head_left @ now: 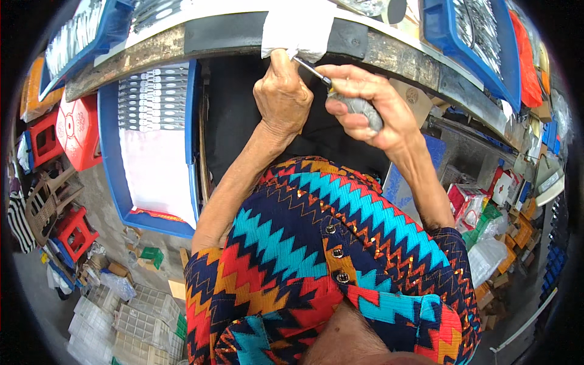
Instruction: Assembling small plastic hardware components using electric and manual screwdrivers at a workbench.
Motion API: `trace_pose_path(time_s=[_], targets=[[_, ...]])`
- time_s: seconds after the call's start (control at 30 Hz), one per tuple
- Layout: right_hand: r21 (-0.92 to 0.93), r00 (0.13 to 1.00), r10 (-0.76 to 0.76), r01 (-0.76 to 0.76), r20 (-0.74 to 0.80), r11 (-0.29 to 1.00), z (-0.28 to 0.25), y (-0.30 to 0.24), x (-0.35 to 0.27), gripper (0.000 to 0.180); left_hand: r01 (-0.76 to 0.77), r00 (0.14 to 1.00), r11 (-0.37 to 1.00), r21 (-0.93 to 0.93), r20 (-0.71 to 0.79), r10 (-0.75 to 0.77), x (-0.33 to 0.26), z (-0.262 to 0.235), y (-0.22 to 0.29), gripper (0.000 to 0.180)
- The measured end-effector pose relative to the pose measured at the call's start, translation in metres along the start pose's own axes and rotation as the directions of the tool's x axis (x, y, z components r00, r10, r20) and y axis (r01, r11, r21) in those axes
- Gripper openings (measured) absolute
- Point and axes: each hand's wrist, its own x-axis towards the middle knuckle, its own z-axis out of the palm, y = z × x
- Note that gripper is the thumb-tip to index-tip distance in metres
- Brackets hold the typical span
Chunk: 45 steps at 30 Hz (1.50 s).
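Observation:
At the bench's near edge my left hand [283, 96] is closed, its thumb up against the hem of a white cloth [297, 27]. Whatever small piece its fingers pinch is hidden. My right hand [380, 109] wraps round the grey, bulging handle [360, 109] of a screwdriver-like tool. From that handle a thin metal shaft [311, 70] slants up to the left, and its tip meets the spot beside my left thumb, just under the cloth. The tip itself is too small to make out.
A worn bench edge [401, 62] curves across the front. Left of me stands a blue tray [159, 226] with rows of black-and-white slim pieces over white sheeting. More blue bins [447, 38] sit on the bench. Red stools [78, 234] and stacked clear boxes [143, 325] crowd the left floor.

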Motion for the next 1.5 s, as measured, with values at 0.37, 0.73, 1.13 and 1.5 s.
trace_pose_path(time_s=[0.37, 0.73, 1.13, 1.5], targets=[[-0.836, 0.456, -0.724, 0.449, 0.519, -0.316, -0.003, 0.016, -0.002, 0.027, -0.006, 0.998, 0.999, -0.046, 0.056, 0.009, 0.001, -0.006, 0.003, 0.013], [-0.834, 0.506, -0.666, 0.387, 0.548, -0.392, 0.002, 0.022, 0.003, 0.027, 0.065, 0.997, 0.991, -0.12, 0.051, -0.059, 0.0, -0.001, 0.003, 0.016], [-0.666, 0.9, -0.418, 0.239, -0.121, 0.707, 0.018, 0.005, -0.007, 0.023, 0.008, 1.0, 0.999, -0.053, -0.026, -0.009, -0.002, 0.003, -0.001, 0.009], [0.241, 0.998, 0.057, -0.054, -0.005, 0.969, -0.002, 0.004, 0.0, 0.03, 0.002, 0.998, 1.0, -0.015, -0.069, -0.003, -0.001, 0.005, 0.004, 0.01]])
